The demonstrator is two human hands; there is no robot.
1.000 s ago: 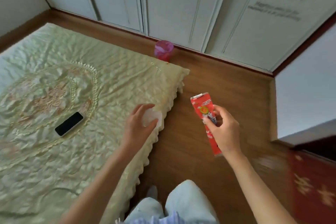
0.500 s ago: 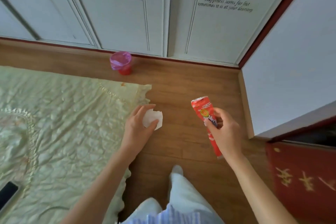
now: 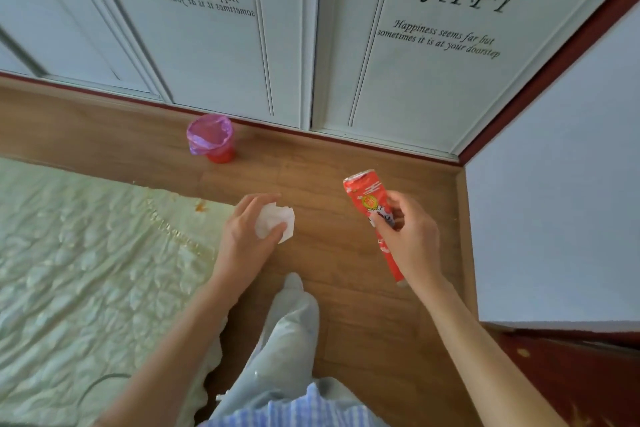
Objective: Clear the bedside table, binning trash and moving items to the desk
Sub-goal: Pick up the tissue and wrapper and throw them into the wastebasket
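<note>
Pink-lined bin [image 3: 212, 142] by wardrobe doors [image 3: 284, 45], bed [image 3: 86, 253] at left

The right hand [image 3: 407, 239] covers the red carton's [image 3: 367, 198] middle; the bed [image 3: 86, 270] runs off the left edge.

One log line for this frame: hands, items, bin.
left hand: holds tissue | right hand: holds red carton | bin: ahead on floor, pink liner, nothing dropped yet
</note>
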